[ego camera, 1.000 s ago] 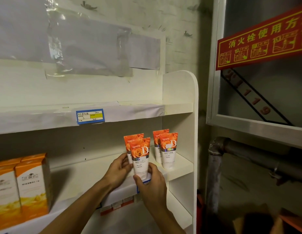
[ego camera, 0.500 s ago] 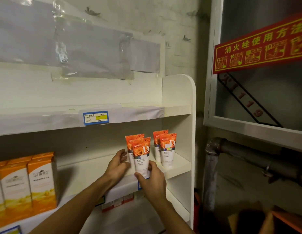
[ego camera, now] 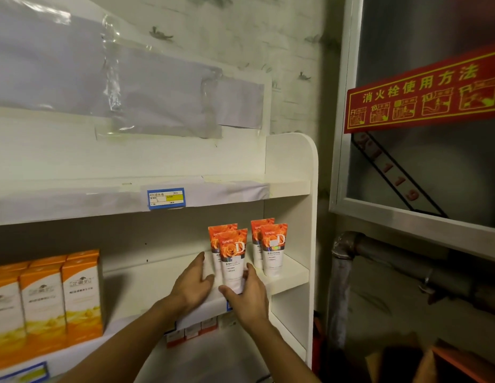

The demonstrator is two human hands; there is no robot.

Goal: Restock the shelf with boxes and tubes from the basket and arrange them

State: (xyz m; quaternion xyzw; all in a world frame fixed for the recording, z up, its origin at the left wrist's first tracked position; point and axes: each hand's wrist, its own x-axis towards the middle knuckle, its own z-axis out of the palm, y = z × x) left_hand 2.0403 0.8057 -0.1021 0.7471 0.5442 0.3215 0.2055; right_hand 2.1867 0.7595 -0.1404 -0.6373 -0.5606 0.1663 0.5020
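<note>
Several orange-and-white tubes stand upright at the right end of the white middle shelf [ego camera: 290, 280]. My right hand [ego camera: 247, 295] grips the bottom of the front left tube [ego camera: 233, 258], which stands right in front of another tube [ego camera: 217, 239]. My left hand [ego camera: 192, 283] rests open on the shelf just left of that pair, fingers near the rear tube. Two more tubes [ego camera: 273, 248] stand to the right, near the shelf's side panel. Orange-and-white boxes [ego camera: 61, 294] stand in rows at the shelf's left end. The basket is out of view.
A blue price tag [ego camera: 166, 198] hangs on the upper shelf's edge. Small boxes [ego camera: 192, 331] sit on the lower shelf under my hands. At the right are a red-signed hydrant cabinet [ego camera: 423, 98], grey pipes [ego camera: 348, 250] and a cardboard box [ego camera: 445, 363] on the floor.
My view has drifted right, so more boxes show at left. My left hand has opened and slid a little left of the tubes. The right hand keeps hold of the front tube.
</note>
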